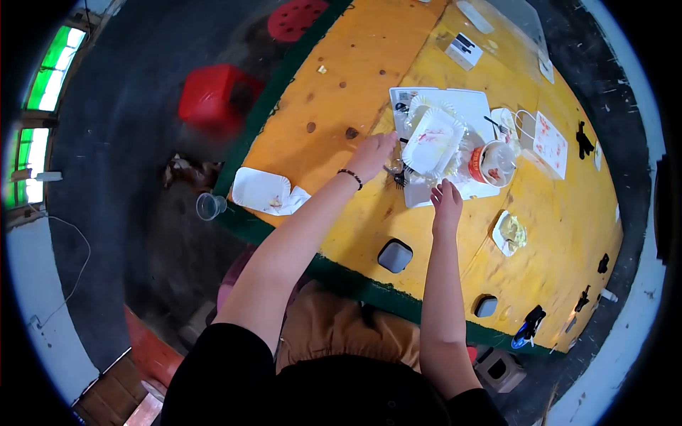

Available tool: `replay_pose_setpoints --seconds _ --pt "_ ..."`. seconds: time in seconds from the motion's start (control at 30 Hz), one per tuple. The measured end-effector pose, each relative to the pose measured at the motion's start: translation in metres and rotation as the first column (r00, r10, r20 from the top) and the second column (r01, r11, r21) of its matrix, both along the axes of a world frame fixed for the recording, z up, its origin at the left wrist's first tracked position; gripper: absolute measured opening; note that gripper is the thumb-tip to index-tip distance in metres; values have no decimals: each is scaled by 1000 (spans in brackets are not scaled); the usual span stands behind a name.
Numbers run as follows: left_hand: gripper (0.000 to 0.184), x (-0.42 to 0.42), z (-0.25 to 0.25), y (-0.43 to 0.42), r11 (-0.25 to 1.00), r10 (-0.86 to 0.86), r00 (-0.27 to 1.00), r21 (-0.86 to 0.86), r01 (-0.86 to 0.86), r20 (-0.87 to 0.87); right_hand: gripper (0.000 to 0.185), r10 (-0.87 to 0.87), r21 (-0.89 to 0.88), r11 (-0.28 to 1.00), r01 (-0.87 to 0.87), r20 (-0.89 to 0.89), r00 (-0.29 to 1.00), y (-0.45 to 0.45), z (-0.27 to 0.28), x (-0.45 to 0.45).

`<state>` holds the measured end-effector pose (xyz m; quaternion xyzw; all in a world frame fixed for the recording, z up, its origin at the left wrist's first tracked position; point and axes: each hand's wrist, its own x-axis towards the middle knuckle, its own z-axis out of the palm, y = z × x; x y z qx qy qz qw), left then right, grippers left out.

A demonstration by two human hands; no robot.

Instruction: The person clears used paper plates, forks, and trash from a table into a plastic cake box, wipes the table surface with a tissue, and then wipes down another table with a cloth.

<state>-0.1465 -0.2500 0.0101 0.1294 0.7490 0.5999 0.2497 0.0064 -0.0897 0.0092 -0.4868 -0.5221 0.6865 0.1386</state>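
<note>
Paper plates (432, 140) are seen stacked on a white board (472, 108) on the yellow table (312, 92), the top one marked with reddish smears. The left hand (374, 153) is stretched to the stack's left side; its fingers are extended, but whether they are closed on anything cannot be told. The right hand (446, 202) is held by the board's near edge, below the stack, its fingers bent and slightly apart, with nothing seen in them. Black forks (400, 179) are gathered between the two hands, and a tub (497, 165) with a red label is placed just right of the stack. Food (514, 231) is left on a small plate (500, 240) nearer the right forearm. Another white plate (257, 187) is set at the table's left edge, beside a crumpled napkin (295, 201) and a clear cup (210, 206).
</note>
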Motion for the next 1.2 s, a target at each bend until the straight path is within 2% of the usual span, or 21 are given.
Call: replay_pose_setpoints --seconds 0.1,0.17,0.23,0.27,0.33,0.37,0.43,0.47,0.5,0.57,0.67,0.77,0.87,0.97,1.07,1.17,1.2 --pt "41 17 46 -62 957 164 985 -233 -173 -58 57 40 52 998 -43 46 998 -13 9 20" --pt "32 37 26 -107 919 214 968 -307 -246 -133 51 88 103 990 -98 100 991 -23 13 33" --pt "28 67 11 -154 905 276 956 -310 -292 -96 49 162 198 961 -195 171 972 -33 16 43" --pt "24 85 -4 -176 907 314 946 -272 -322 -77 45 220 293 915 -277 214 952 -40 12 47" --pt "15 116 -9 -213 904 359 933 -239 -356 -30 43 375 373 824 -427 209 903 -72 18 35" --pt "12 128 -7 -226 901 369 929 -244 -359 -3 42 443 412 768 -491 212 871 -91 21 28" --pt "14 144 -5 -244 849 528 804 -200 -490 272 43 651 502 572 -649 203 731 -129 23 10" --pt "15 148 -6 -250 809 582 707 -193 -556 402 47 715 527 457 -716 261 648 -148 22 0" --pt "17 148 -10 -256 787 606 677 -194 -585 417 51 767 542 333 -771 321 556 -167 21 -9" --pt "21 145 -18 -266 740 653 614 -201 -642 444 57 780 646 109 -755 416 468 -199 7 -23" --pt "24 128 -20 -270 711 703 621 -334 -619 346 56 782 559 -52 -828 538 314 -232 9 -39" --pt "24 114 -34 -275 684 729 608 -368 -629 316 51 726 520 -145 -842 634 266 -250 -12 -43" --pt "22 99 -39 -275 660 751 568 -392 -641 337 43 751 525 -73 -848 589 300 -252 -42 -36" --pt "20 90 -43 -275 665 747 577 -366 -652 329 32 786 456 -35 -889 562 257 -246 -42 -30" --pt "17 88 -44 -274 673 738 579 -302 -676 347 24 855 492 155 -857 368 366 -233 -45 -18" --pt "14 89 -44 -276 701 698 610 -185 -688 376 19 803 379 461 -802 206 559 -223 -6 -16" --pt "13 91 -42 -275 714 677 628 -138 -686 384 21 793 380 490 -785 179 582 -219 3 -19"
